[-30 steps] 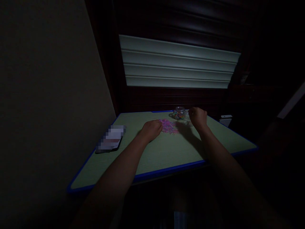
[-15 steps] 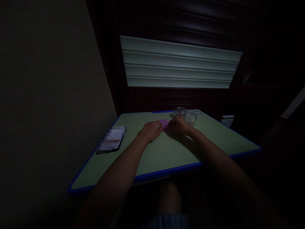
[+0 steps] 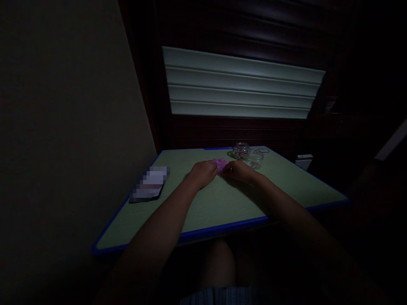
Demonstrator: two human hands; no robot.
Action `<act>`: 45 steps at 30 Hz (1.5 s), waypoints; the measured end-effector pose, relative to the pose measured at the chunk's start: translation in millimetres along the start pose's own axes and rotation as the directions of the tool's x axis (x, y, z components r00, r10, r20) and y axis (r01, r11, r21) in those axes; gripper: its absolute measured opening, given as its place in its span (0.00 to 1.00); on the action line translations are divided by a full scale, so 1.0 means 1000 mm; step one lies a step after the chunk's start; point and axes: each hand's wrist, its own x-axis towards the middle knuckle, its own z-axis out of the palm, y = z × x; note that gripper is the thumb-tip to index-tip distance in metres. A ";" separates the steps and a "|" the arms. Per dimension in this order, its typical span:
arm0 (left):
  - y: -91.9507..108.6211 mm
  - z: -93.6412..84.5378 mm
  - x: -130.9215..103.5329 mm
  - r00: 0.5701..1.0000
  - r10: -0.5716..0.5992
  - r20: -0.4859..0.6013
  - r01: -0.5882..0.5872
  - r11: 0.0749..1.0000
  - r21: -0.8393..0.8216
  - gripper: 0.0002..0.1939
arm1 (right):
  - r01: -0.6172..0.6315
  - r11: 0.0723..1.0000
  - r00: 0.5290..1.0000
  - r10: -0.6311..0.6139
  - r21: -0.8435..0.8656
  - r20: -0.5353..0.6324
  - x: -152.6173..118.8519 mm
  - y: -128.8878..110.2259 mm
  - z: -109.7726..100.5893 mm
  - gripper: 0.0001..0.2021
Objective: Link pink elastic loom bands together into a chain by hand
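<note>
A small, shiny pink-purple bundle [image 3: 221, 165] rests on the light green table [image 3: 216, 207]; its exact kind is too blurred to tell. My left hand [image 3: 204, 173] is closed over the bundle's left side, fingers curled against it. From the right, my right hand [image 3: 239, 171] reaches to the bundle's right edge with thumb and fingers pinched together. Whatever sits in that pinch is too small and dark to make out. Just beyond my right hand stand a clear jar of small colourful rings [image 3: 241, 152] and a second clear jar [image 3: 255, 160].
Toward the table's left edge lies a flat, pixelated item [image 3: 149, 184]. A round clear lid [image 3: 263, 151] lies behind the jars. Blue trim [image 3: 225, 228] borders the tabletop, and a wall [image 3: 70, 127] rises close on the left. The room is dim.
My right hand has lowered slightly, its fingers drawing closer together at the bundle's right edge. More of the ring-filled jar shows now. My left hand stays put.
</note>
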 end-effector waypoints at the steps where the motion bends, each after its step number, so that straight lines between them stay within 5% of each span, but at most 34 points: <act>1: 0.000 0.000 0.000 1.000 0.000 0.001 0.000 1.000 -0.003 0.16 | 0.000 1.000 1.000 0.000 0.007 0.005 0.000 -0.001 0.000 0.11; 13: 0.000 -0.002 0.000 1.000 0.008 0.008 -0.007 1.000 -0.026 0.16 | -0.031 0.999 0.999 0.032 0.029 -0.014 0.003 0.005 0.005 0.09; 29: 0.002 -0.004 0.000 0.999 -0.032 0.019 0.034 0.997 -0.069 0.17 | -0.069 0.997 0.972 0.062 -0.023 -0.225 0.006 0.008 -0.002 0.11; 45: 0.000 0.000 0.001 0.994 -0.028 -0.105 0.011 0.987 -0.161 0.15 | -0.072 0.997 0.951 0.078 0.032 -0.298 0.007 0.004 -0.005 0.11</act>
